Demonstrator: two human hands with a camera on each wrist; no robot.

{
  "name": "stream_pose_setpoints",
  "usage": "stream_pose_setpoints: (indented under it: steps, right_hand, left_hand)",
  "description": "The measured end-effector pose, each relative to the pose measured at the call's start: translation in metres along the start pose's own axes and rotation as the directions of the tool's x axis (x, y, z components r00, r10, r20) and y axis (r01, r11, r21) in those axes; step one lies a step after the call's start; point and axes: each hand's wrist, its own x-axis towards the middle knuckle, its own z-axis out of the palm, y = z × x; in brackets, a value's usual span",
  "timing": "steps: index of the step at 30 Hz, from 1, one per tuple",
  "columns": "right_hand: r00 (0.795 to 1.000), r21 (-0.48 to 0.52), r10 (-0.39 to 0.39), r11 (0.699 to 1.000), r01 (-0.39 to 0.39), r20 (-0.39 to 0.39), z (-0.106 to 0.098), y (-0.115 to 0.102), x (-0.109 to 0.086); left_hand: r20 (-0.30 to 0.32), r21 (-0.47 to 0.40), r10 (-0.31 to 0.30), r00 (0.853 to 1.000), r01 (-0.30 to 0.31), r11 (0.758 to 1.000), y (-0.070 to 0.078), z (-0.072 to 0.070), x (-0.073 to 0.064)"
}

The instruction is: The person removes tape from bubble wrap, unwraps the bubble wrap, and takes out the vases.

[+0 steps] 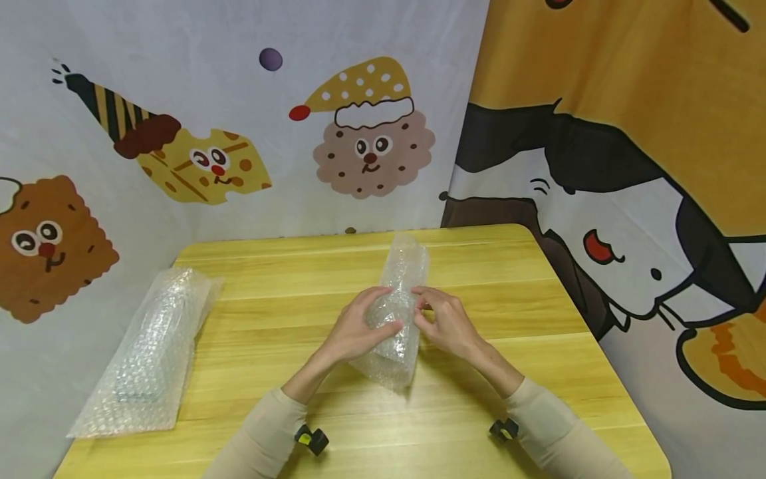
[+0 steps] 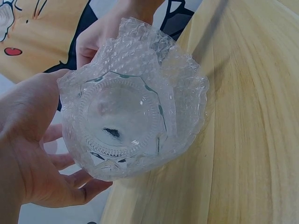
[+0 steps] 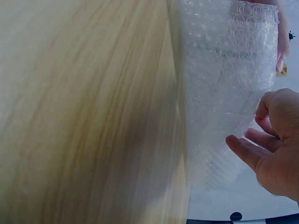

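A clear glass with a ribbed round base (image 2: pixel 119 119) sits inside a sleeve of bubble wrap (image 1: pixel 399 336), which lies lengthwise at the middle of the table. My left hand (image 1: pixel 359 327) holds the wrapped glass from the left, thumb on top and fingers curving round its side. On the right side, my right hand (image 1: pixel 445 319) touches the wrap with bent fingers. In the right wrist view, the fingertips (image 3: pixel 236 141) rest against the bubble wrap's surface. The glass's upper part is hidden by the wrap, which extends past both hands.
Another bubble-wrapped bundle (image 1: pixel 149 356) lies at the table's left edge; its contents are blurred by the wrap. The wooden table (image 1: pixel 509 279) has rounded corners. Printed cartoon curtains (image 1: pixel 239 100) stand behind it and along its sides.
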Motion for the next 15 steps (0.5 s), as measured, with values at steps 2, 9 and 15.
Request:
stream_pose_setpoints:
  steps: [2, 9, 15]
  right_hand:
    - [1.0, 0.003, -0.001, 1.0, 0.001, 0.0, 0.0002, 0.0, -0.0001]
    - [1.0, 0.014, 0.0, 1.0, 0.0, -0.002, 0.0005, -0.0002, -0.0007]
    - [1.0, 0.03, 0.016, 0.999, -0.016, -0.002, 0.0006, -0.0016, -0.0015]
  left_hand:
    - [-0.001, -0.002, 0.001, 1.0, -0.001, 1.0, 0.0005, 0.0, -0.0001]
    - [-0.003, -0.009, 0.0, 1.0, 0.0, 1.0, 0.0005, 0.0, -0.0004]
    - [-0.003, -0.018, 0.003, 1.0, -0.003, 1.0, 0.0006, -0.0001, -0.0006]
